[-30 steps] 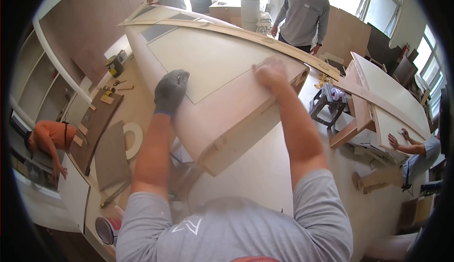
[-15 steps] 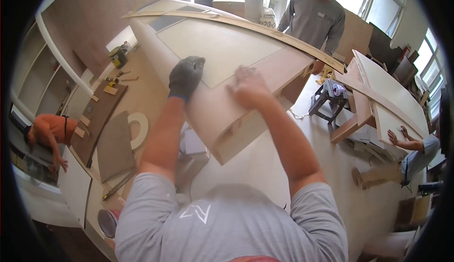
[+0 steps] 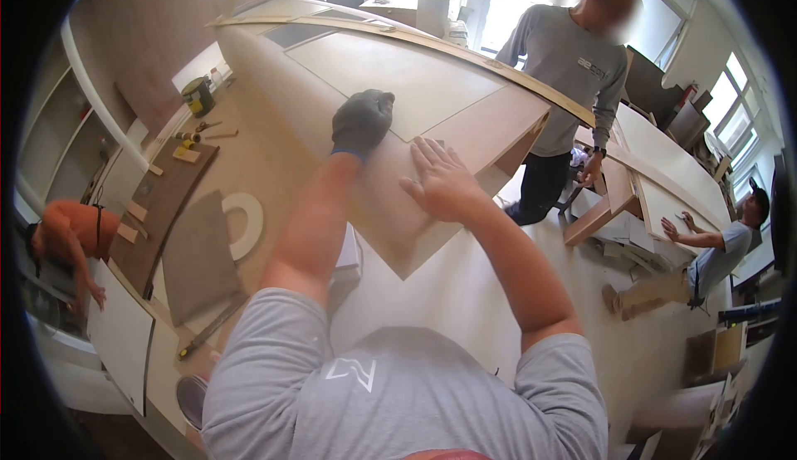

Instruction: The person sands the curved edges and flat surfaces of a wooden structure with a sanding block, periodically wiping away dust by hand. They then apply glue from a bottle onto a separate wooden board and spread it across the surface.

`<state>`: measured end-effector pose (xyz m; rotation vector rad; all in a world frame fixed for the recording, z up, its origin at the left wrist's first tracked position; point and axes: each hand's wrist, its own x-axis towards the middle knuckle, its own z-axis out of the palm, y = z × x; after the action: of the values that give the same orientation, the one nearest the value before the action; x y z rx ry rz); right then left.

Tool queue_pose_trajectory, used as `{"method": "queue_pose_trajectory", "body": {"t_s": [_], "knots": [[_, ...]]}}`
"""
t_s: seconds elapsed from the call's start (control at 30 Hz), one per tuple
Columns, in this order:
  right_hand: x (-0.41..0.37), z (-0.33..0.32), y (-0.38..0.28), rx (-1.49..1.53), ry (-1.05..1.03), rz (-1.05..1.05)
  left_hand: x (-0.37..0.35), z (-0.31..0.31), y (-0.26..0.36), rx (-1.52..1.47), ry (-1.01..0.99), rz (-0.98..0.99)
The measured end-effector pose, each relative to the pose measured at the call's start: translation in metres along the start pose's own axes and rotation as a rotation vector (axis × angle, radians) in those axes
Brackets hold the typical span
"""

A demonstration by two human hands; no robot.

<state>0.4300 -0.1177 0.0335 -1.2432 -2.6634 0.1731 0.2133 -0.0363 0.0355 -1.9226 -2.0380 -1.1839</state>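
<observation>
A large pale wooden panel structure (image 3: 388, 211) stands before me, with a cream inset sheet (image 3: 398, 78) bounded by thin lines. My left hand (image 3: 363, 119), in a dark grey glove with a blue cuff, is closed in a fist over the panel near the sheet's edge. Whatever its fingers may hold is hidden. My bare right hand (image 3: 444, 184) lies flat on the wood near the right corner, fingers stretched and pointing away from me. A long thin wooden strip (image 3: 461, 51) runs along the structure's far edge.
Beyond the strip stands a person in grey (image 3: 560, 70). Another person (image 3: 718, 252) touches a white curved panel (image 3: 677, 161) at right. At left, a person in orange (image 3: 73, 232) bends down. A bench there bears a white ring (image 3: 243, 226) and a can (image 3: 197, 97).
My right hand has gone from blurred, with bent fingers, to lying flat on the panel. My gloved fist sits slightly further right. The person in grey now stands more upright, further right.
</observation>
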Motion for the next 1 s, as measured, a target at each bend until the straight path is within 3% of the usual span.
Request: {"method": "queue_pose_trajectory", "body": {"t_s": [0.2, 0.4, 0.5, 0.6, 0.73, 0.83, 1.0], "knots": [[-0.030, -0.011, -0.018, -0.041, -0.017, 0.205, 0.003, 0.007, -0.005, -0.002, 0.014, 0.009], [-0.020, 0.031, -0.068, -0.180, 0.104, 0.152, 0.005, 0.010, -0.007, 0.000, 0.029, 0.043], [-0.005, 0.011, -0.045, -0.167, 0.001, 0.268, 0.002, 0.007, -0.003, 0.027, -0.016, 0.007], [0.013, 0.034, -0.040, -0.175, 0.069, 0.265, 0.001, 0.003, -0.003, 0.026, -0.009, 0.025], [-0.015, 0.033, -0.073, -0.318, 0.076, 0.098, 0.007, 0.007, -0.008, 0.014, 0.042, 0.068], [0.003, 0.014, -0.067, -0.068, 0.082, 0.320, -0.007, 0.010, -0.008, 0.017, 0.019, 0.087], [-0.029, 0.047, -0.078, -0.179, 0.228, 0.274, 0.004, 0.012, -0.012, -0.036, 0.036, 0.066]]}}
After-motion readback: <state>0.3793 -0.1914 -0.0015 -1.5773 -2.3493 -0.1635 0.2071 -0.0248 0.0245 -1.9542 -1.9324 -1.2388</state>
